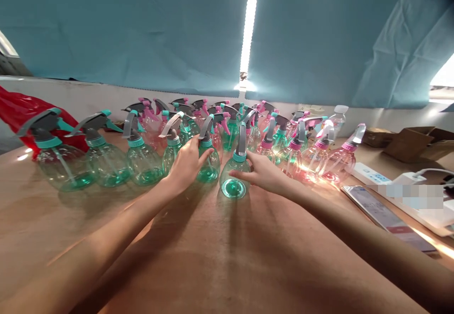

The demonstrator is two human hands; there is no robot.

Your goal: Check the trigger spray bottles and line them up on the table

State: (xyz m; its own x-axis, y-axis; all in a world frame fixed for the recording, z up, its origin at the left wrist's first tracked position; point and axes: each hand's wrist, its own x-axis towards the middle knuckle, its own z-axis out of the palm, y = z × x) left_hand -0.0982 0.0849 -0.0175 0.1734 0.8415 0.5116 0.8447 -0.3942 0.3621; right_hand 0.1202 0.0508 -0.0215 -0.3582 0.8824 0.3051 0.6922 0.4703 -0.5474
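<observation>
My right hand (266,172) is closed around a clear green spray bottle (233,188) with a teal collar and grey trigger head; the thumb lies across its front, and the other fingers are partly hidden behind it. Just to the left, my left hand (186,160) grips another green spray bottle (209,174), thumb over its upper body and fingers behind. Both bottles stand upright on the wooden table. More green spray bottles (144,165) line up on the left. Pink spray bottles (338,165) stand on the right, with mixed pink and green ones packed behind.
A red plastic bag (21,110) lies at the far left. To the right are a phone (385,214), a white power strip (371,174) with a plug, and an open cardboard box (422,148). Blue-green cloth (142,35) hangs behind, around a bright light strip (250,21).
</observation>
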